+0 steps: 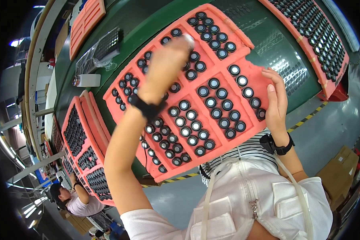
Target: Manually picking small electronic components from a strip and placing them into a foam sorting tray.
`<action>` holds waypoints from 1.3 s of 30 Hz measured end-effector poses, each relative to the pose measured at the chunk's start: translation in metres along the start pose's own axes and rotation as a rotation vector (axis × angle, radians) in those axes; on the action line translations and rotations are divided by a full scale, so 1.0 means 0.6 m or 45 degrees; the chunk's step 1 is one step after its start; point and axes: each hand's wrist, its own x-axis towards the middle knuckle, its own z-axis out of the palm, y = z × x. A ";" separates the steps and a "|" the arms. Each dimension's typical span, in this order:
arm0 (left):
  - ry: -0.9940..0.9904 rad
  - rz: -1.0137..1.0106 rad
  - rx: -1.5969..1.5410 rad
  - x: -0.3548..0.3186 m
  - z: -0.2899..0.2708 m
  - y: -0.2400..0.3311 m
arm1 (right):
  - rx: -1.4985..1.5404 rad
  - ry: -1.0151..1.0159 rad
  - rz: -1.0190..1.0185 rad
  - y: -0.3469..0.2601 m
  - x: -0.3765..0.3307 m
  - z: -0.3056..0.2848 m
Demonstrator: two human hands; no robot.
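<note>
A pink foam tray [240,54] with rectangular compartments lies tilted across the green work surface in front of me. Rows of small round black parts with silvery centres [214,83] stand in its compartments. My left hand [168,60] is over the far middle of the tray, smeared by motion. A pale, bright spot shows at its fingertips, too blurred to name. At the tray's right edge is my right hand [277,94], its fingers stretched and apart, beside a compartment with a single column of parts [248,93]. It appears to hold nothing.
Another filled pink tray [304,38] stands at the far right. More filled trays [78,136] are stacked at the left, near a co-worker [82,202]. A white bottle [88,80], a clear plastic tray [102,50] and an upright pink tray [86,26] are at the far left. Cardboard boxes [340,176] sit right.
</note>
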 end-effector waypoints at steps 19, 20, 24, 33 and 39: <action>-0.060 0.450 -0.534 -0.075 -0.060 0.278 | 0.324 0.083 0.092 0.011 -0.001 -0.012; -0.015 0.562 -0.473 -0.073 -0.055 0.298 | 0.372 0.109 0.083 0.015 -0.002 -0.012; -0.075 0.642 -0.406 -0.040 -0.008 0.308 | 0.532 0.164 0.059 0.025 -0.009 -0.006; -0.151 0.335 -0.343 0.002 0.002 0.262 | 0.576 0.147 0.061 0.024 -0.013 -0.016; -0.106 0.285 -0.298 0.010 0.005 0.244 | 0.559 0.130 0.053 0.024 -0.010 -0.016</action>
